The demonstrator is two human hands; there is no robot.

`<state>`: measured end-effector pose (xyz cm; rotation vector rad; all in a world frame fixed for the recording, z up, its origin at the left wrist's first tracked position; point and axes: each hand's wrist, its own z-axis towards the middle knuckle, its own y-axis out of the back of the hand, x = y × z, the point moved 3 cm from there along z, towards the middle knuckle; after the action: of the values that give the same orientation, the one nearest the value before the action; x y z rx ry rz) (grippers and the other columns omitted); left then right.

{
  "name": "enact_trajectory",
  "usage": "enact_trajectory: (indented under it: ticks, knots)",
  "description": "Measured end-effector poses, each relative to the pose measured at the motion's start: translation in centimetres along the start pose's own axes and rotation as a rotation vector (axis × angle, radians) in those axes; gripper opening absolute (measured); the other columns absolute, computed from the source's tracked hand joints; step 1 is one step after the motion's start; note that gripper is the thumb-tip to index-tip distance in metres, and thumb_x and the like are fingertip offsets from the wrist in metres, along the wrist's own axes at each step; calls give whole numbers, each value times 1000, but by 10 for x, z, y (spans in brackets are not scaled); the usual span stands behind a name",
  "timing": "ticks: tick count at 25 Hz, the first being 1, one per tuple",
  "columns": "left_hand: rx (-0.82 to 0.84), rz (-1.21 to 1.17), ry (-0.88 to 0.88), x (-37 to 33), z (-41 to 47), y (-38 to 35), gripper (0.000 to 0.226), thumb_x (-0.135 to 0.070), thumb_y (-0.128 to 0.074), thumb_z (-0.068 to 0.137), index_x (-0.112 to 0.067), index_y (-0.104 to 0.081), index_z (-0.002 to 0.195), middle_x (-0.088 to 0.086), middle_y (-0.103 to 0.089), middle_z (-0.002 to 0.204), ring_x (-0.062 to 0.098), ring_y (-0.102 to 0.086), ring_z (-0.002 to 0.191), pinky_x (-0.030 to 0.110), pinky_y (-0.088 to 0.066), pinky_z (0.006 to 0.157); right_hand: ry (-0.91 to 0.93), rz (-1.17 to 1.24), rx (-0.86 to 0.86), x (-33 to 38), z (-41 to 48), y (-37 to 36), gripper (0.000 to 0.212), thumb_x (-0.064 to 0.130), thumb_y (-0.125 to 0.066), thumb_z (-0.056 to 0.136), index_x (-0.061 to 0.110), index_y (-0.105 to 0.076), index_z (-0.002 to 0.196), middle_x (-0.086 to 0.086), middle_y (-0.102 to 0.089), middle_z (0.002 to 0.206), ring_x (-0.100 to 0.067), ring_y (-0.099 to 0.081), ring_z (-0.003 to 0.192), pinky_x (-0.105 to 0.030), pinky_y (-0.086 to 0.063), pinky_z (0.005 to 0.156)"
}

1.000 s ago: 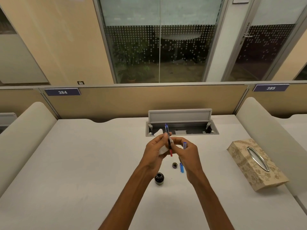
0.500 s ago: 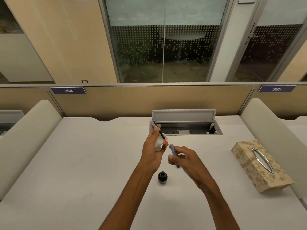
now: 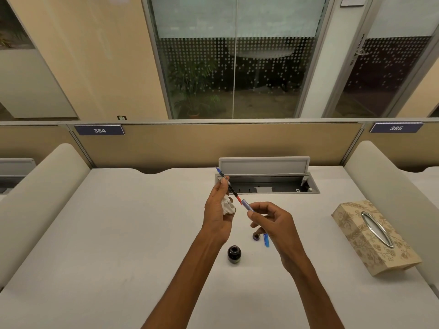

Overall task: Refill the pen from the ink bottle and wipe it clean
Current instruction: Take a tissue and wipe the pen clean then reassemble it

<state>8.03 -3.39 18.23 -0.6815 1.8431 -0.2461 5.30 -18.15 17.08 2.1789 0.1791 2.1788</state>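
My left hand (image 3: 219, 210) pinches the pen's inner part (image 3: 231, 188), a thin stick with a blue tip, dark middle and red lower end, tilted up to the left. A crumpled white tissue (image 3: 228, 206) is tucked in the same palm. My right hand (image 3: 273, 224) holds the translucent blue-violet barrel (image 3: 247, 206), its open end just touching the red end. The open ink bottle (image 3: 234, 254) stands on the desk below my hands. Its small cap (image 3: 256, 236) and the blue pen cap (image 3: 266, 241) lie to the bottle's right, partly behind my right hand.
A patterned tissue box (image 3: 373, 236) lies at the right of the white desk (image 3: 118, 233). An open cable tray with a raised lid (image 3: 263, 166) sits at the back centre. Padded dividers (image 3: 42, 186) flank both sides, and a partition (image 3: 213, 143) closes the back.
My hands parted, then came back together. The pen part tilted from upright to leaning left, and my right hand brought the barrel up to its red end.
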Motion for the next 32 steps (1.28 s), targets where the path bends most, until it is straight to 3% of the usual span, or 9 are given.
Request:
enact_trajectory:
  ticks: [2, 5, 8, 11, 14, 20, 24, 29, 32]
  knots:
    - [-3, 15, 8, 0, -1, 0, 30, -37, -52, 97, -20, -57, 123, -6, -61, 97, 12, -54, 80, 27, -48, 74, -7, 1, -38, -2, 1, 5, 14, 25, -71, 87, 38, -69, 88, 17, -73, 77, -10, -71, 69, -25, -59, 58]
    - [1, 59, -36, -1, 1, 1, 38, -38, -54, 96, -17, -59, 127, -1, -62, 111, 15, -56, 90, 31, -48, 83, 2, 19, -64, -5, 2, 11, 16, 22, -70, 88, 38, -71, 88, 16, -74, 79, -8, -70, 73, -18, -57, 57]
    - [-17, 121, -77, -1, 4, 3, 41, -39, -56, 94, -12, -63, 124, 3, -65, 106, 16, -54, 91, 41, -46, 97, 20, 29, -78, -4, 5, 15, 17, 21, -68, 89, 38, -70, 91, 17, -74, 80, -7, -70, 73, -17, -56, 59]
    - [-53, 200, -97, -1, 6, 5, 29, -39, -56, 95, -17, -65, 111, -4, -65, 97, 18, -54, 100, 36, -45, 91, 23, 36, -84, -5, 7, 16, 17, 21, -68, 90, 38, -70, 93, 17, -74, 79, -5, -69, 72, -14, -55, 58]
    - [-32, 251, -143, -1, 7, 4, 27, -38, -54, 95, -20, -64, 113, -9, -66, 96, 17, -55, 104, 34, -41, 90, 28, 42, -108, -6, 9, 17, 15, 20, -67, 90, 34, -69, 95, 14, -73, 77, -3, -68, 71, -13, -53, 57]
    - [-76, 243, -170, -7, 9, 6, 41, -35, -55, 95, -10, -63, 126, 15, -66, 125, 35, -55, 121, 48, -41, 107, 17, 40, -128, -10, 13, 21, 18, 20, -67, 90, 19, -70, 108, 4, -72, 87, -11, -66, 71, -13, -53, 58]
    - [-79, 222, -164, -5, 12, 9, 41, -35, -56, 95, -9, -62, 127, 21, -64, 126, 45, -49, 127, 53, -39, 109, 28, 35, -129, -9, 14, 21, 20, 20, -67, 90, 19, -70, 109, 5, -72, 89, -11, -66, 74, -13, -53, 58]
    - [-50, 251, -157, -3, 9, 7, 42, -37, -56, 94, -11, -63, 126, 15, -65, 125, 38, -51, 126, 52, -39, 110, 63, 28, -139, -4, 17, 18, 17, 20, -67, 91, 24, -70, 107, 6, -72, 92, -12, -66, 79, -14, -54, 59]
    - [-50, 264, -168, -4, 10, 6, 28, -37, -58, 94, -20, -66, 114, 5, -68, 115, 33, -53, 124, 53, -40, 111, 95, 2, -145, -1, 20, 19, 19, 21, -69, 89, 25, -71, 107, 13, -71, 96, -7, -66, 88, -15, -56, 66]
